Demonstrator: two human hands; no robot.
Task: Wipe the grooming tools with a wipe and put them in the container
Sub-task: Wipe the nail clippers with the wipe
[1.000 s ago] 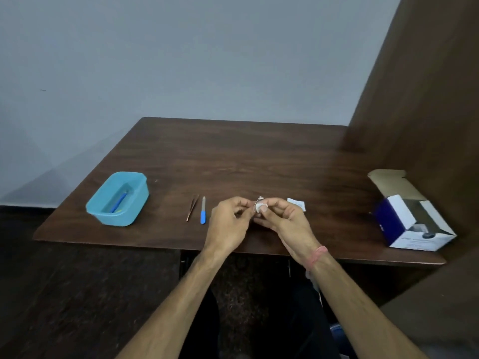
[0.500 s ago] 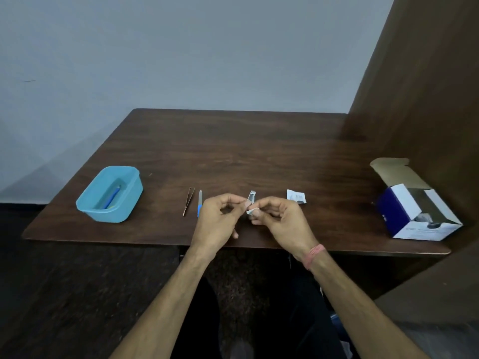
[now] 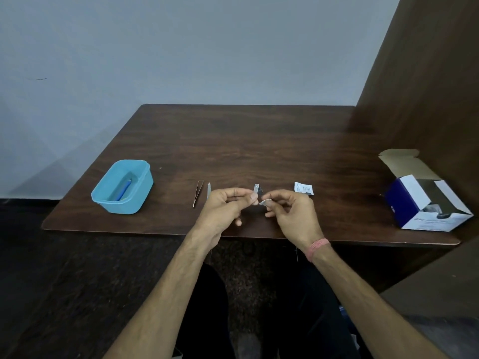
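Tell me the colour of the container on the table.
Light blue; the container shows clearly in the head view.

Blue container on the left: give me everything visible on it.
The blue container is a light blue, plastic-looking tub, rectangular with rounded corners and a slightly thicker rim, open with no lid in view. It stands upright on the wooden table, near its left front edge, turned at an angle. Inside lies one slim blue tool, slanted along the bottom. Neither hand touches it; the tweezers lie apart to its right.
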